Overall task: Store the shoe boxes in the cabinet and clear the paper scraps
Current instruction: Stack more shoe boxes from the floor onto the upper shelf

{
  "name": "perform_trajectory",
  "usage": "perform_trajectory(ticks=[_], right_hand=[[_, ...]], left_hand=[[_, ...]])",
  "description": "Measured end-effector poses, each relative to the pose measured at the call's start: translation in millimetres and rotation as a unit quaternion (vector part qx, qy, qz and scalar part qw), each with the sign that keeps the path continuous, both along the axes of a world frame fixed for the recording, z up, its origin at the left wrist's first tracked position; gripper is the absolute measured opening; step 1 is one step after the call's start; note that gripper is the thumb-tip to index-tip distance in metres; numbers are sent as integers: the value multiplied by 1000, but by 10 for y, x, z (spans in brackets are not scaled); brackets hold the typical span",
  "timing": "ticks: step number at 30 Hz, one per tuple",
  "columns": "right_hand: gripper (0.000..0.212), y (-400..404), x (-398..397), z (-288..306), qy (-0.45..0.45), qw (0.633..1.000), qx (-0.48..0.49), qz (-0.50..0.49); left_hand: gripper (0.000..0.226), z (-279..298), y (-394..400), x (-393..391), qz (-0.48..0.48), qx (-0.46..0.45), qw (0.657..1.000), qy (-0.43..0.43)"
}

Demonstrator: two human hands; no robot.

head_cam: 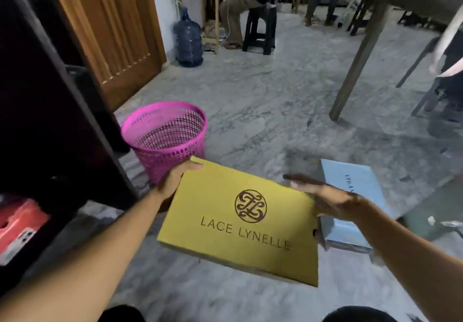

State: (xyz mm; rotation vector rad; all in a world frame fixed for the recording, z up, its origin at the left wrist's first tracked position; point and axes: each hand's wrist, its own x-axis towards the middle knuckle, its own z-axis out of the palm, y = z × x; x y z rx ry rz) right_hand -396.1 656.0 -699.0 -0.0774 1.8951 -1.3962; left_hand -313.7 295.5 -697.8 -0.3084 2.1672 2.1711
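You hold the yellow Lace Lynelle shoe box (240, 221) between both hands, left hand (175, 178) gripping its far corner, right hand (328, 199) flat-fingered on the opposite edge: likely light, stiff cardboard, so keep to the edges.

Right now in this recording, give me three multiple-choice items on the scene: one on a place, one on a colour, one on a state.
1. Where does the blue shoe box lie?
A. On the floor, to the right of the yellow box
B. Inside the basket
C. On a cabinet shelf

2. What colour is the mesh basket?
A. Green
B. Pink
C. White

3. How is the yellow shoe box held?
A. It lies on the floor, untouched
B. Left hand grips its left end, right hand is at its right end
C. Right hand alone carries it

Answers:
1 A, it rests on the marble floor behind the right hand.
2 B, its wall and rim are bright pink.
3 B, a hand shows at each end of the lifted box.
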Motion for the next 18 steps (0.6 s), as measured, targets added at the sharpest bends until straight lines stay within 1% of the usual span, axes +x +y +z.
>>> perform_trajectory(ticks=[1,2,3,4,5,7,8,10,12,13,14,16,18], right_hand=[[97,-184,53,48,-25,999,-29,35],[93,-370,95,109,-45,995,-58,66],[87,-511,121,171,-63,991,-83,87],[85,-647,144,223,-75,988,-94,101],[87,-861,184,287,-83,985,-93,116],[97,-1230,263,379,-77,983,-85,142],[100,-1435,312,429,-71,980,-85,163],[101,-1838,419,502,-58,975,-90,197],[102,-2189,522,553,-39,973,-101,206],[102,-2367,580,585,-30,972,-107,208],[102,-2560,643,613,-20,971,-117,208],[104,-2900,738,662,-6,973,-137,187],[95,-3241,835,734,-11,971,-175,163]], left_hand=[[31,68,-193,154,1,14,1000,-2],[38,122,-400,312,4,25,1000,5],[50,184,-543,441,0,40,999,5],[59,261,-697,571,0,42,999,-3],[63,374,-878,741,17,35,999,-11],[63,548,-1198,1024,58,51,996,-37],[62,624,-1352,1157,91,51,994,-31],[59,789,-1657,1437,129,17,991,-30],[49,1004,-1899,1708,180,5,983,-26],[41,1089,-2038,1844,226,-10,974,-14],[39,1169,-2209,1991,277,-18,961,-3],[58,1265,-2517,2216,368,0,930,7],[53,1316,-2738,2433,461,32,886,38]])
